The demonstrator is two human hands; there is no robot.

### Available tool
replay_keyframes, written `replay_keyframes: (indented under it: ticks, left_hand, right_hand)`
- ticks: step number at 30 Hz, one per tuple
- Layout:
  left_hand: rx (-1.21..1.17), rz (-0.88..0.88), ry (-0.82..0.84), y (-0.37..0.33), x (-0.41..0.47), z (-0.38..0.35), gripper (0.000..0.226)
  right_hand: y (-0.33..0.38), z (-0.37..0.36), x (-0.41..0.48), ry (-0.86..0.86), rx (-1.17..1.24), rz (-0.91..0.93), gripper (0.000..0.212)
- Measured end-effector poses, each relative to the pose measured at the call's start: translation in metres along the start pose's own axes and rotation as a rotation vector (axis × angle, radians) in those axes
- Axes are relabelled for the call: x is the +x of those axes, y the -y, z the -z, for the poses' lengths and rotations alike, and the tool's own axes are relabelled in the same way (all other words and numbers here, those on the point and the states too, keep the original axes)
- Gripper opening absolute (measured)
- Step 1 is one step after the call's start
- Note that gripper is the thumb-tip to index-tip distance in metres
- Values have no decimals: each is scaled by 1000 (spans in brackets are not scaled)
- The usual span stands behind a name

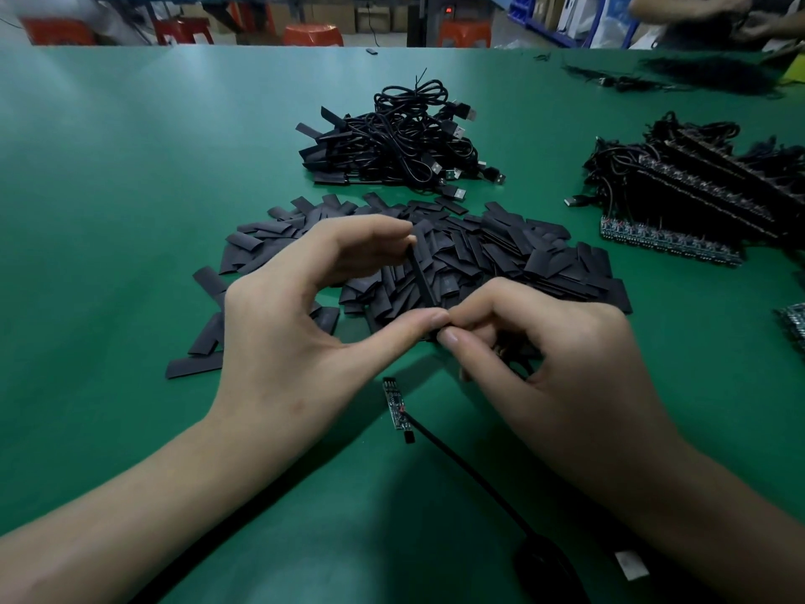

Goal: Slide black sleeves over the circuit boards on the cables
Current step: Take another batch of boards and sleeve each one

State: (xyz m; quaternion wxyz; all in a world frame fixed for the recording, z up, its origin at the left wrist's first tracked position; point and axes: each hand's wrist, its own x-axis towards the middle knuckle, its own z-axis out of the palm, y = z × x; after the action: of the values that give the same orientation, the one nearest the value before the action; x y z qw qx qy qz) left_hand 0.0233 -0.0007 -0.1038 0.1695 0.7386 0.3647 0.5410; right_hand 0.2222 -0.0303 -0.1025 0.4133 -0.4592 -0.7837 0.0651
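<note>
My left hand pinches a black sleeve by its two ends, forefinger at the top and thumb at the bottom, holding it edge-on above the table. My right hand has its fingers curled and pinches the sleeve's lower end, thumb tip against my left thumb. Below my hands a narrow circuit board lies on the green table, its black cable running toward me at the lower right. A heap of loose black sleeves lies just behind my hands.
A pile of sleeved USB cables sits farther back at centre. Rows of bare boards with cables are stacked at right, more boards at the right edge. Another person's hands work at the far right corner.
</note>
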Motion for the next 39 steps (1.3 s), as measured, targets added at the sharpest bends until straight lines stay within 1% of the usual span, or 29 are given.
replay_keyframes:
  ticks: [5,10,12,15,17,19,21,23,25,26,27,29,30,31,33,36,39]
  left_hand:
    - [15,3,-3,-1,1,0,49]
    - [-53,54,8,4,0,-4,60]
    - [-96,92,-4,7,1,-4,61]
    - [-130,152,-57,12,3,-1,58]
    - [-151,194,-82,15,4,0,58]
    - [-137,226,-62,17,4,0,59]
    - [-72,263,-14,17,3,1,64]
    - [21,293,24,15,2,3,60]
    - [85,294,92,12,4,7,39]
    - [122,295,167,9,7,9,33]
    - [184,306,281,6,12,12,35]
    - [355,334,571,1,22,17,45]
    - [428,341,676,-1,25,21,47]
    - [483,344,741,-4,28,24,48]
    - [567,329,812,-8,29,27,49]
    - [619,279,858,-13,27,26,57]
    - [572,285,883,-11,26,24,52]
  right_hand:
    - [0,0,0,14,53,-42,9]
    - [0,1,0,51,133,-117,10]
    - [0,1,0,76,141,-142,10]
    - [-3,2,1,135,63,-195,15]
    - [-4,2,1,190,2,-189,10]
    - [-3,2,3,216,-33,-173,6]
    - [-3,3,4,187,21,-212,8]
    - [-4,9,9,125,193,-336,8]
    - [-6,21,20,52,307,-455,10]
    - [-8,29,28,24,285,-467,11]
    - [-10,37,40,10,215,-447,11]
    - [-17,50,72,11,9,-352,11]
    - [-20,53,91,22,-111,-297,9]
    - [-24,54,111,33,-229,-247,10]
    - [-37,48,152,45,-395,-172,17]
    - [-52,24,214,73,-480,-100,23]
    - [-61,-3,271,156,-550,-72,30]
